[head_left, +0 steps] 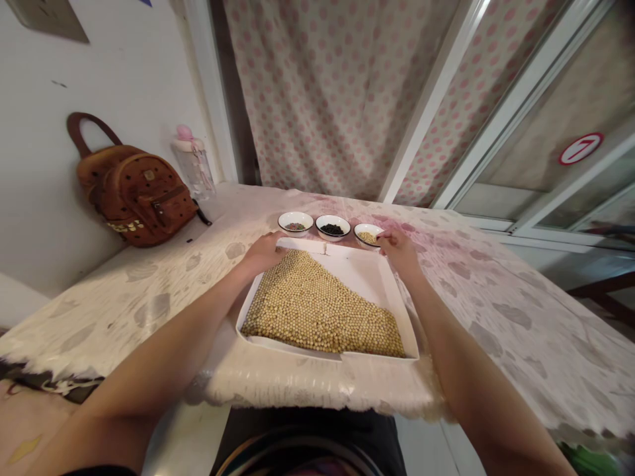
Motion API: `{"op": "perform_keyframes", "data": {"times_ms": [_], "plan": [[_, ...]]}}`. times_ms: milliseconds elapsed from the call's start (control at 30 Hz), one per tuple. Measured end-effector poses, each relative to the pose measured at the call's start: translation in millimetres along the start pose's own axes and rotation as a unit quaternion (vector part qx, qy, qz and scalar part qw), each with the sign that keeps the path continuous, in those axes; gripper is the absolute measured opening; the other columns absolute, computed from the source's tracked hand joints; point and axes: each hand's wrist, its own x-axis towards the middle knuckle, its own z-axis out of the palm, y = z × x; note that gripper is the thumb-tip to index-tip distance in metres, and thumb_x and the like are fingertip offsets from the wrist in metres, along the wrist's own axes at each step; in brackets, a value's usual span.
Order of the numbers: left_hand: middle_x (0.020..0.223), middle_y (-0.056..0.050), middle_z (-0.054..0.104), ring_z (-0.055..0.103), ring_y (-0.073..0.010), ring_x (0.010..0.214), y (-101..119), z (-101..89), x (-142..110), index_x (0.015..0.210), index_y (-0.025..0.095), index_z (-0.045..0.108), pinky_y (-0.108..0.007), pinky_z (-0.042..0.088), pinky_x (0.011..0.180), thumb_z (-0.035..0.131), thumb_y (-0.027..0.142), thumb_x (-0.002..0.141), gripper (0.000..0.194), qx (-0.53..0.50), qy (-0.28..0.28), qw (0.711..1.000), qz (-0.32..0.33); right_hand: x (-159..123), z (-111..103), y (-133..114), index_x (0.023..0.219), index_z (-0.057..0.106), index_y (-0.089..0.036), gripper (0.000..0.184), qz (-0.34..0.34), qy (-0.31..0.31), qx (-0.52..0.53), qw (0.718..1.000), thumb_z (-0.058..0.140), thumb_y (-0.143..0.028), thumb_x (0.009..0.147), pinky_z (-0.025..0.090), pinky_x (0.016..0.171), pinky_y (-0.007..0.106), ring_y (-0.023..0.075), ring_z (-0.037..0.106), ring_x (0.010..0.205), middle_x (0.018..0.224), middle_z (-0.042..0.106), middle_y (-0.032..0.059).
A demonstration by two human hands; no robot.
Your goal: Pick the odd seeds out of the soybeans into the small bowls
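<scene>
Tray (364,271) touches left grip (266,252) at far-left corner.

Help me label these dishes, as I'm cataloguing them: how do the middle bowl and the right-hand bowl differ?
The middle bowl holds dark pieces; the right-hand bowl holds pale yellow pieces.
The right hand has its fingers at the right-hand bowl's edge; no hand is at the middle bowl.
Both bowls are round, white and dark-rimmed, and stand upright.
</scene>
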Motion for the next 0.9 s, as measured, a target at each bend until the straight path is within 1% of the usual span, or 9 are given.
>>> {"op": "perform_keyframes", "data": {"times_ms": [67, 133, 200, 267, 400, 567, 667, 800, 900], "plan": [[0.117, -0.012, 0.068, 0.064, -0.0278, 0.107, -0.1, -0.1, 0.1, 0.124, 0.020, 0.062, -0.039, 0.049, 0.092, 0.057, 0.025, 0.085, 0.039, 0.000, 0.000, 1.000, 0.002, -11.1, 7.9, -16.6, 0.080, 0.061, -0.021, 0.017, -0.018, -0.126, -0.004, 0.992, 0.059, -0.037, 0.076, 0.047, 0.059, 0.030, 0.0141, 0.056, 0.059, 0.075, 0.066, 0.0018], [0.118, -0.011, 0.068, 0.064, -0.0274, 0.108, -0.1, -0.3, 0.0, 0.123, 0.020, 0.062, -0.039, 0.049, 0.092, 0.057, 0.024, 0.085, 0.039, -0.006, -0.001, 1.000, 0.001, -23.5, 16.5, -32.3, 0.080, 0.061, -0.021, 0.013, -0.039, -0.236, -0.023, 0.971, 0.060, -0.034, 0.077, 0.047, 0.063, 0.031, 0.0159, 0.058, 0.066, 0.076, 0.065, 0.0022], [0.120, -0.010, 0.067, 0.063, -0.0269, 0.109, 0.0, -0.6, -0.2, 0.123, 0.021, 0.062, -0.039, 0.050, 0.092, 0.056, 0.023, 0.085, 0.039, -0.012, -0.004, 1.000, 0.000, -34.9, 23.9, -45.2, 0.080, 0.060, -0.022, 0.009, -0.066, -0.303, -0.057, 0.949, 0.060, -0.030, 0.078, 0.046, 0.065, 0.032, 0.0169, 0.058, 0.071, 0.077, 0.065, 0.0025], [0.121, -0.010, 0.067, 0.063, -0.0269, 0.109, 0.1, -0.9, -0.4, 0.123, 0.021, 0.061, -0.039, 0.049, 0.092, 0.056, 0.024, 0.085, 0.039, -0.014, -0.005, 1.000, 0.000, -43.7, 29.3, -54.1, 0.080, 0.059, -0.022, 0.006, -0.074, -0.340, -0.083, 0.934, 0.059, -0.027, 0.080, 0.044, 0.064, 0.031, 0.0170, 0.057, 0.071, 0.077, 0.065, 0.0025], [0.119, -0.010, 0.067, 0.063, -0.0265, 0.107, -0.3, -0.8, -0.5, 0.122, 0.023, 0.061, -0.038, 0.050, 0.091, 0.057, 0.025, 0.084, 0.039, -0.008, -0.002, 1.000, -0.002, -52.2, 35.4, -59.7, 0.080, 0.058, -0.021, 0.005, -0.066, -0.363, -0.106, 0.923, 0.057, -0.026, 0.082, 0.040, 0.061, 0.030, 0.0166, 0.055, 0.069, 0.075, 0.063, 0.0024], [0.116, -0.009, 0.068, 0.064, -0.0260, 0.104, -1.0, -1.0, -0.3, 0.122, 0.023, 0.061, -0.037, 0.050, 0.089, 0.057, 0.026, 0.085, 0.037, -0.006, -0.002, 1.000, 0.001, -52.3, 37.9, -54.8, 0.082, 0.057, -0.021, 0.006, -0.075, -0.350, -0.152, 0.921, 0.057, -0.027, 0.082, 0.039, 0.061, 0.030, 0.0170, 0.056, 0.069, 0.075, 0.063, 0.0022], [0.117, -0.010, 0.068, 0.064, -0.0262, 0.105, -0.6, -1.8, -0.5, 0.123, 0.022, 0.061, -0.037, 0.049, 0.090, 0.056, 0.026, 0.086, 0.038, -0.005, -0.004, 1.000, 0.002, -50.3, 36.9, -50.7, 0.085, 0.057, -0.021, 0.004, -0.085, -0.343, -0.161, 0.922, 0.055, -0.024, 0.083, 0.039, 0.061, 0.030, 0.0171, 0.057, 0.069, 0.077, 0.065, 0.0026], [0.119, -0.009, 0.067, 0.063, -0.0256, 0.108, -0.5, -2.0, -0.7, 0.123, 0.022, 0.061, -0.036, 0.049, 0.091, 0.056, 0.026, 0.086, 0.038, -0.007, -0.007, 1.000, 0.000, -48.0, 34.8, -48.1, 0.086, 0.058, -0.022, 0.008, -0.088, -0.321, -0.169, 0.928, 0.051, -0.020, 0.083, 0.039, 0.064, 0.030, 0.0172, 0.058, 0.073, 0.083, 0.067, 0.0029], [0.119, -0.010, 0.067, 0.063, -0.0258, 0.108, -0.8, -1.6, -0.6, 0.123, 0.021, 0.061, -0.036, 0.049, 0.091, 0.056, 0.026, 0.086, 0.038, -0.008, -0.005, 1.000, 0.004, -48.5, 34.1, -49.3, 0.085, 0.059, -0.022, 0.005, -0.086, -0.335, -0.159, 0.925, 0.055, -0.024, 0.082, 0.038, 0.062, 0.030, 0.0168, 0.057, 0.071, 0.080, 0.066, 0.0027]]}}
